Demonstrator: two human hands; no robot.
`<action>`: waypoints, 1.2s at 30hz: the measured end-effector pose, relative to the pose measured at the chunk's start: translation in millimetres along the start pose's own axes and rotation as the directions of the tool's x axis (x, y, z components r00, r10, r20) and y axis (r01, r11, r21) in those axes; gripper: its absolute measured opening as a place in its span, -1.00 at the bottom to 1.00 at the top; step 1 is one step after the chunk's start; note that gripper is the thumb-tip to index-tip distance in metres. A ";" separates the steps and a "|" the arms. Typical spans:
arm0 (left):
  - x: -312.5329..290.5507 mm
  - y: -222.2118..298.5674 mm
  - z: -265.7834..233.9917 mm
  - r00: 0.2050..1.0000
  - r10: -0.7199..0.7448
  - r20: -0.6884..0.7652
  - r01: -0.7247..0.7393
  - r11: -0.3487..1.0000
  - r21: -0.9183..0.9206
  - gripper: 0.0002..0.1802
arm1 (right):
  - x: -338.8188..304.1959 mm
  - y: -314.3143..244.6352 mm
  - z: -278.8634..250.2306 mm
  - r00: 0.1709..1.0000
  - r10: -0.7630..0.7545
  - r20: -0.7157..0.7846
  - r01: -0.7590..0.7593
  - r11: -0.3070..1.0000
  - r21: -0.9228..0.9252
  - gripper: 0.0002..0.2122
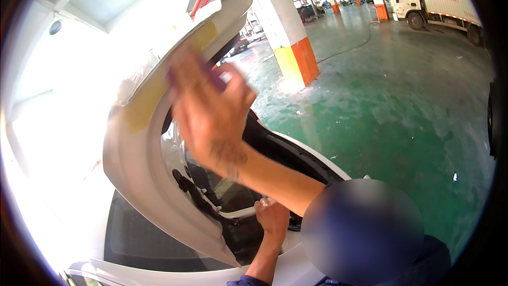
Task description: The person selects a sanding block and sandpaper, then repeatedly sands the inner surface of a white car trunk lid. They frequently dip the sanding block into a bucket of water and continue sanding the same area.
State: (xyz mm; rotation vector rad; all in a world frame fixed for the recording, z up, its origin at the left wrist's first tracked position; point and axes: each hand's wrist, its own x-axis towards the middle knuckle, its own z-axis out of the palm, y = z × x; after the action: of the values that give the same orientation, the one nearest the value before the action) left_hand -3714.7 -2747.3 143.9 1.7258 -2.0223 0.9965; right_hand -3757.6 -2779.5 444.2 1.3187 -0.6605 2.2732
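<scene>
Block of purple material point(213, 77), blurred, reads to me as pinched between fingers and thumb of right hand point(201, 114), eleven o'clock from wrist. Pale curved car lid point(132, 151) lies at ten from grip, contact unclear; its yellow-patched edge point(142, 107) runs one o'clock to seven. Right hand nearer; left hand point(272, 217), five o'clock below, curled, I can't tell if gripping.

Of the 2 hands, the upper hand point(205, 108) is motion-blurred and hides part of a smeared purple block point(214, 78); whether the lower hand point(273, 216) grips anything is unclear. A round blur point(365, 230) covers navy clothing point(436, 257). The top edge crops the truck point(442, 0); distant cars point(311, 13) are too small to tell.
</scene>
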 end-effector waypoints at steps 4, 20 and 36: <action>3.4 3.9 -14.5 0.999 0.029 0.035 -0.032 0.997 0.074 -0.87 | 7.4 29.2 -6.1 0.997 -0.069 0.020 0.069 0.998 -0.010 -0.54; -0.8 2.2 -11.7 0.999 0.020 0.031 -0.023 0.995 0.099 -0.76 | 5.8 31.1 -10.1 0.996 -0.027 0.083 0.024 0.999 0.042 -0.53; 3.0 4.6 -13.9 1.000 0.006 0.021 -0.007 0.997 0.075 -0.86 | 0.2 22.6 -9.6 0.989 -0.143 0.047 0.145 0.989 -0.034 -0.48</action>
State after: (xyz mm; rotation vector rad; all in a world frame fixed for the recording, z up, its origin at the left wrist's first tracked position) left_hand -3722.6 -2740.1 154.3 1.7750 -2.0285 1.0736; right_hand -3777.2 -2791.7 436.0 1.3574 -0.5994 2.1123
